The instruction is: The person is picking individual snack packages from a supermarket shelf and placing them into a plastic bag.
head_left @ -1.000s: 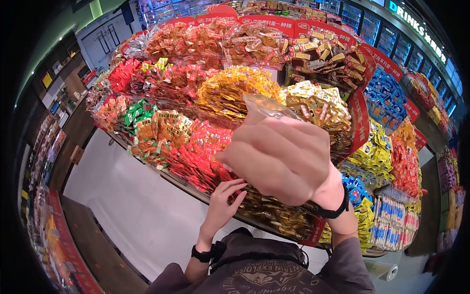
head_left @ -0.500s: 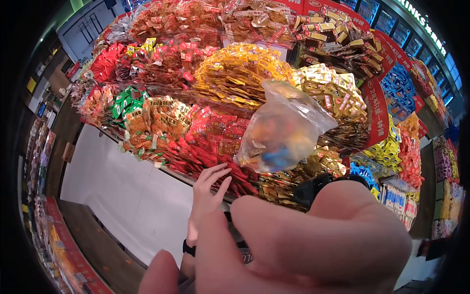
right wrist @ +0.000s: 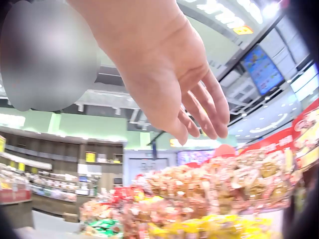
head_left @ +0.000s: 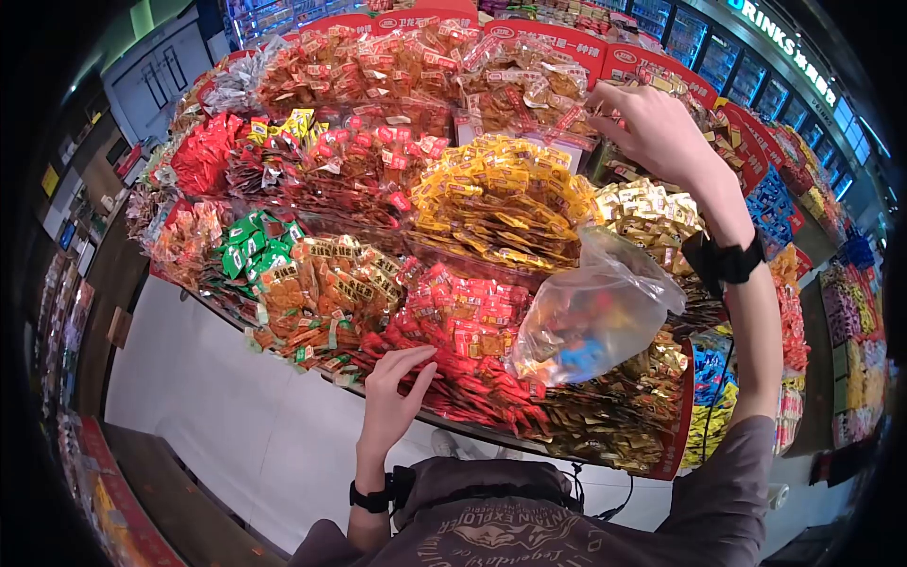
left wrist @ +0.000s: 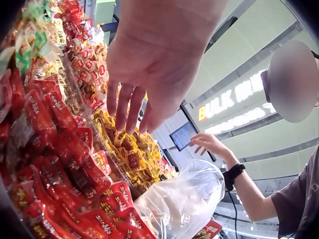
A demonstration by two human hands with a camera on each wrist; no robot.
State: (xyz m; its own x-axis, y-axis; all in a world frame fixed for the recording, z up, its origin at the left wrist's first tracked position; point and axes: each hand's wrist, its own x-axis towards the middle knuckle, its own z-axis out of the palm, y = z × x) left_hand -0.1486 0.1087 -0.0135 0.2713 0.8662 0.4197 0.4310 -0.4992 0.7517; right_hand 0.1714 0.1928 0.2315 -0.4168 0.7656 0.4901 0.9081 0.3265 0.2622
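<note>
A clear plastic bag [head_left: 605, 302] with a few colourful packets inside, one of them blue, rests on the heaped snack packets by itself. My left hand [head_left: 389, 402] is at the front edge of the display, fingers relaxed and close over the red packets [head_left: 472, 387]; nothing is in its grasp. Raised above the back right of the heap, my right hand [head_left: 657, 132] has loosely bent fingers and holds nothing. In the right wrist view, its fingers hang downward in front of blurred reddish-brown packets [right wrist: 199, 184]. Yellow packets [head_left: 501, 198] lie left of the bag.
Gold packets [head_left: 652, 213] sit behind the bag, and green ones [head_left: 255, 246] are at the left. Red printed signs [head_left: 539, 42] run along the back. Drink fridges [head_left: 718, 66] stand beyond. A cable [head_left: 720, 397] hangs beside my right arm.
My right hand, which was in front of the camera, has let go of the plastic bag and moved away to the back right. My left hand stays by the red packets.
</note>
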